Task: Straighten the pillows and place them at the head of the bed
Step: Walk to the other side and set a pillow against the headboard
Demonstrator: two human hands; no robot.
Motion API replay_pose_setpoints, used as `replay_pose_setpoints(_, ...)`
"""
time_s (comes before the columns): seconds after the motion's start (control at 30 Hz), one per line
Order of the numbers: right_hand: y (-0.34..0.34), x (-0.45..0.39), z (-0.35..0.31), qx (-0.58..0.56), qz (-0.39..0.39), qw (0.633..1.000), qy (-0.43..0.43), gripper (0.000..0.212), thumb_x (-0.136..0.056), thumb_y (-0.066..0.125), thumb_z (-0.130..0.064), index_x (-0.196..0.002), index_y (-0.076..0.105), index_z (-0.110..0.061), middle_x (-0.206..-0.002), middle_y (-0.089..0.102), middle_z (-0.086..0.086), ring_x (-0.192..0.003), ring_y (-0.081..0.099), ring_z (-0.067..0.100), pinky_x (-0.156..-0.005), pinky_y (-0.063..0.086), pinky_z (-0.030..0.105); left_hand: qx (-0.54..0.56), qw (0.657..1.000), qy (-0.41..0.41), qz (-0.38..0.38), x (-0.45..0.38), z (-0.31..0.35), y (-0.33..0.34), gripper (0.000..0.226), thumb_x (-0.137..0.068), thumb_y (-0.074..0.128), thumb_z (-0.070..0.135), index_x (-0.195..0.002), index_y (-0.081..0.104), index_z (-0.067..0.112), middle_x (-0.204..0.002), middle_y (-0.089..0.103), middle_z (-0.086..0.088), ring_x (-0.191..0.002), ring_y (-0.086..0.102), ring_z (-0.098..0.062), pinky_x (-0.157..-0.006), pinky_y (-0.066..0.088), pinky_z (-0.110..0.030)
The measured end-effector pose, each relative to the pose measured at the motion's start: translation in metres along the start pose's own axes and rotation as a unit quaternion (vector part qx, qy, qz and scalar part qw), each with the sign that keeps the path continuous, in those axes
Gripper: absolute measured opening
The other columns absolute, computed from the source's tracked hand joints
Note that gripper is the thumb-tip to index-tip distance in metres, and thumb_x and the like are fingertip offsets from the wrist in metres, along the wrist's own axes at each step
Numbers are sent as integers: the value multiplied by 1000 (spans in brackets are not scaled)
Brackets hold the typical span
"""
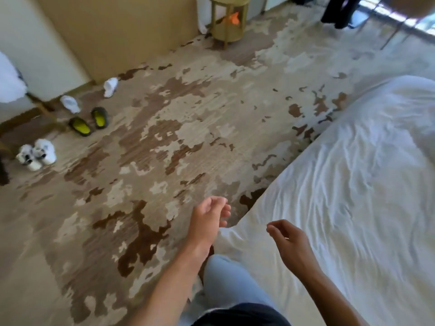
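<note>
One bed (pixel 353 184), two sandals (pixel 80 126), two socks (pixel 70 104), two sneakers (pixel 37 154), one stool (pixel 228 17)

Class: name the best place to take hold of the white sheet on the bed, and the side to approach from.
Pinch the sheet at its near corner, coming from the floor side. The corner hangs over the mattress edge, right between the empty left hand and right hand.

I'm standing in a bedroom. Beside me is a bed (pixel 353 172) with rumpled white sheets. Slippers (pixel 89 122) and socks (pixel 70 104) lie on patterned carpet (pixel 164 137).
</note>
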State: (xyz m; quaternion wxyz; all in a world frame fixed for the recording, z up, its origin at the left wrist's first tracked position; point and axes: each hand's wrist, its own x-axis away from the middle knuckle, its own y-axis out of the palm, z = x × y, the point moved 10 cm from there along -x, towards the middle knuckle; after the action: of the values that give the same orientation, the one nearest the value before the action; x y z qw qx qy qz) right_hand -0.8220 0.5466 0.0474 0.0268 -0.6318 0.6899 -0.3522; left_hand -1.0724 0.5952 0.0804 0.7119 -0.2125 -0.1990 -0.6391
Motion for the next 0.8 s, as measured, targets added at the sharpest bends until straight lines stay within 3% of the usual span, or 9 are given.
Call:
replay_pose_setpoints(0.23, 5, -108, -34, -33, 93, 993, 58, 12, -102, 63, -32, -102, 75, -32, -94, 75, -14, -86, 68, 0, -72, 47, 20, -62, 989, 30, -129, -137, 107, 47, 25, -100, 58, 28, -101, 73, 8, -100, 77, -12, -96, 74, -29, -88, 59, -49)
replay_pose_setpoints(0.33, 16, -179, -71, -56, 87, 993, 54, 15, -103, 61, -33, -107, 75, -29, -96, 74, -12, -92, 69, 3, -81, 56, 28, -86, 989, 23, -121, -202, 139, 36, 24, -101, 58, 26, -102, 72, 6, -103, 76, -15, -99, 73, -32, -90, 58, -52)
replay_pose_setpoints(0.43, 20, -258, -124, -71, 72, 994, 35, 16, -103, 61, -36, -108, 74, -28, -92, 74, -11, -85, 71, 4, -79, 61, 32, -104, 991, 4, -89, -269, 167, 13, 24, -102, 57, 25, -102, 71, 5, -103, 75, -17, -94, 73, -29, -86, 59, -47)
replay_pose_setpoints(0.57, 0, -362, -203, -90, 74, 993, -3, 13, -102, 62, -36, -107, 73, -30, -92, 73, -12, -84, 67, -3, -71, 50, 17, -106, 992, -4, -66, -355, 211, 1, 21, -101, 59, 23, -99, 73, 7, -100, 76, -17, -91, 73, -28, -81, 57, -43)
replay_pose_setpoints(0.63, -21, -412, -236, -105, 87, 991, -18, 12, -102, 62, -35, -105, 73, -29, -90, 73, -11, -81, 66, -4, -69, 46, 13, -109, 992, -9, -64, -398, 232, 9, 21, -101, 59, 23, -97, 74, 10, -97, 77, -14, -93, 74, -30, -81, 58, -44)
replay_pose_setpoints(0.8, -79, -531, -274, -124, 127, 984, -9, 15, -103, 62, -34, -108, 74, -25, -90, 73, -9, -80, 68, 3, -70, 56, 25, -108, 989, -21, -98, -513, 294, 76, 21, -100, 60, 23, -92, 75, 10, -94, 77, -16, -85, 73, -25, -75, 57, -38)
